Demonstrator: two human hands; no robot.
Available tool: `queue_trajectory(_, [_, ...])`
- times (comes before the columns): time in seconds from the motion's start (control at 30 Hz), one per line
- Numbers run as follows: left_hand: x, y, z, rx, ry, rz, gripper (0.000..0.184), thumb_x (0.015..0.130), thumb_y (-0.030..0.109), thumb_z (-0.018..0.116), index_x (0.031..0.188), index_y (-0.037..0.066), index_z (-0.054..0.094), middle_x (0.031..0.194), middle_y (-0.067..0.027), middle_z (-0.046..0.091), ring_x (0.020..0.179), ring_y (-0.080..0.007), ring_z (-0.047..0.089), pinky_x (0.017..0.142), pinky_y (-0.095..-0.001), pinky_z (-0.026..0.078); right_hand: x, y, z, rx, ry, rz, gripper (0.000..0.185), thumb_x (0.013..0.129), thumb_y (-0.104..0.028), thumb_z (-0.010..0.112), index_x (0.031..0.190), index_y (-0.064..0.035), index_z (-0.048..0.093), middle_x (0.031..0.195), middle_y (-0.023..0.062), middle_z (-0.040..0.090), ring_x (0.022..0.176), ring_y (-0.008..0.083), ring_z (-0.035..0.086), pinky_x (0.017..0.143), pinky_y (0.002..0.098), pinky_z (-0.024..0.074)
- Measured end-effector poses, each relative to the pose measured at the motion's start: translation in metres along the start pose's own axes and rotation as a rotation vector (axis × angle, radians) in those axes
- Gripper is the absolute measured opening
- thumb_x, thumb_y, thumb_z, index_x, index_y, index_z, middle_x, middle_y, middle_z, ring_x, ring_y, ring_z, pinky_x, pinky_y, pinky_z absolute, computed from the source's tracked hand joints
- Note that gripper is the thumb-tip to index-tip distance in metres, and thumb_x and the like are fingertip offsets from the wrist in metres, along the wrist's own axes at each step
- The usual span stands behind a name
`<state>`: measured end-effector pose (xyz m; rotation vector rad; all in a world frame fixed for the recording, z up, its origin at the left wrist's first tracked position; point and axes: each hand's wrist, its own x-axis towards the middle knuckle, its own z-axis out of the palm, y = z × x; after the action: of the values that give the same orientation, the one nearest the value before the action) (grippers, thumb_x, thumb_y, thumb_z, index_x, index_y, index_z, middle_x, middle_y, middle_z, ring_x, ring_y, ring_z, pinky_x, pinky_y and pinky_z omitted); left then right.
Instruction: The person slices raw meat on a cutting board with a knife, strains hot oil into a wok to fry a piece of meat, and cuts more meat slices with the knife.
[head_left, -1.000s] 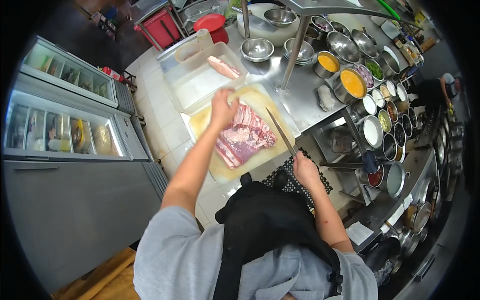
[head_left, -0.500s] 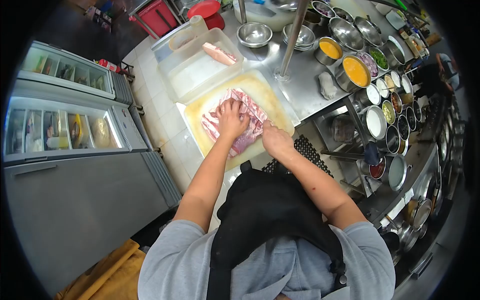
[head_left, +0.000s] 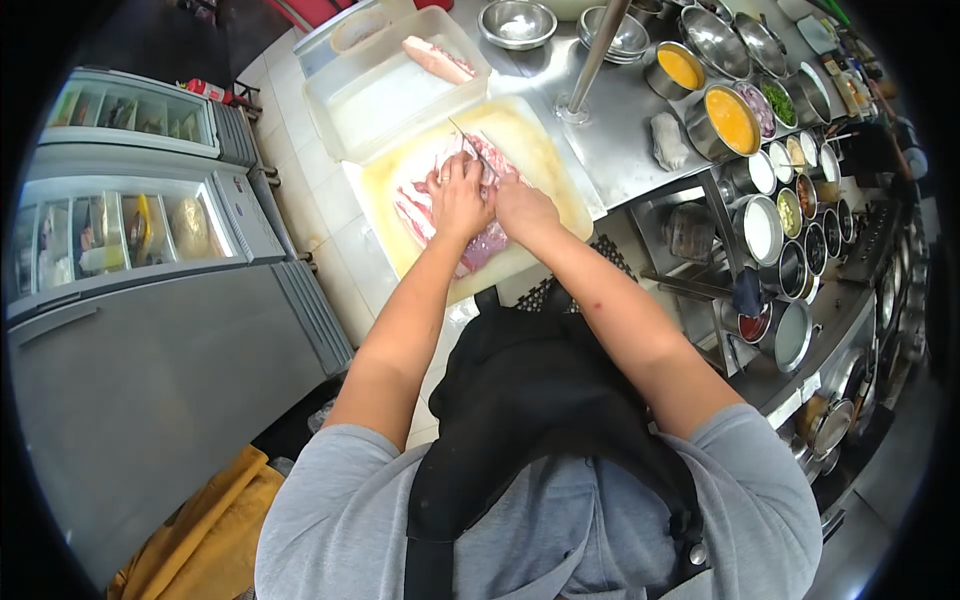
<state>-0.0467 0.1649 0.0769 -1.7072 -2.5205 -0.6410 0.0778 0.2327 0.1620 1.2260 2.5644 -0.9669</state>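
A slab of raw meat, pink with white fat, lies on the yellowed cutting board. My left hand presses flat on the meat, fingers outstretched. Close beside it, my right hand is closed around the handle of a knife. The blade points away from me along the right part of the slab; the handle is hidden in my fist. Beyond the board stands a clear plastic tub with another piece of meat in it.
Steel bowls stand on the steel counter behind a metal post. To the right are a pot of orange liquid, a crumpled white cloth and several containers. A glass-topped chest freezer stands at left.
My right hand and the knife have moved away from me and to the left, close against my left hand. The left hand still rests on the meat. The view has shifted slightly.
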Motion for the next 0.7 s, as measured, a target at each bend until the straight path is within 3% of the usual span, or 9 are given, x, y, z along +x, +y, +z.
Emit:
queue_trajectory(0.1, [0.001, 0.004, -0.004, -0.004, -0.018, -0.026, 0.049, 0.08, 0.033, 0.07, 0.122, 0.01, 0.063, 0.137, -0.0156, 0.053, 0.132, -0.0316, 0.048, 0.111, -0.0609, 0.029, -0.005, 0.002, -0.001, -0.04, -0.072, 0.081, 0.031, 0.098, -0.013, 0.044, 0.116, 0.0087, 0.057, 0.112, 0.0297, 0.071, 0.107, 0.0419, 0.07, 0.092, 0.0508, 0.0547])
queue_trajectory(0.3, [-0.001, 0.005, -0.001, -0.018, 0.012, -0.03, 0.042, 0.081, 0.031, 0.067, 0.117, 0.011, 0.062, 0.134, -0.0114, 0.054, 0.131, -0.029, 0.048, 0.109, -0.0599, 0.03, -0.056, 0.016, 0.0, -0.073, -0.057, 0.131, 0.031, 0.098, -0.014, 0.044, 0.116, 0.0074, 0.058, 0.112, 0.0305, 0.07, 0.106, 0.0432, 0.07, 0.092, 0.0513, 0.0546])
queue_trajectory(0.5, [-0.002, 0.004, 0.002, 0.018, 0.02, -0.024, 0.042, 0.082, 0.03, 0.068, 0.117, 0.008, 0.062, 0.134, -0.0131, 0.054, 0.132, -0.0294, 0.048, 0.11, -0.058, 0.03, 0.002, 0.008, 0.013, -0.087, -0.03, 0.039, 0.028, 0.097, -0.01, 0.042, 0.112, 0.0085, 0.058, 0.107, 0.0318, 0.071, 0.1, 0.0445, 0.071, 0.088, 0.0522, 0.0552])
queue_trajectory(0.7, [-0.001, 0.007, 0.004, 0.001, 0.033, -0.068, 0.041, 0.082, 0.028, 0.066, 0.116, 0.005, 0.062, 0.134, -0.0158, 0.054, 0.131, -0.0297, 0.047, 0.111, -0.0586, 0.029, -0.078, 0.033, 0.009, -0.124, -0.061, 0.088, 0.026, 0.094, -0.005, 0.045, 0.112, 0.0117, 0.054, 0.099, 0.0332, 0.071, 0.094, 0.0453, 0.072, 0.082, 0.0523, 0.0564])
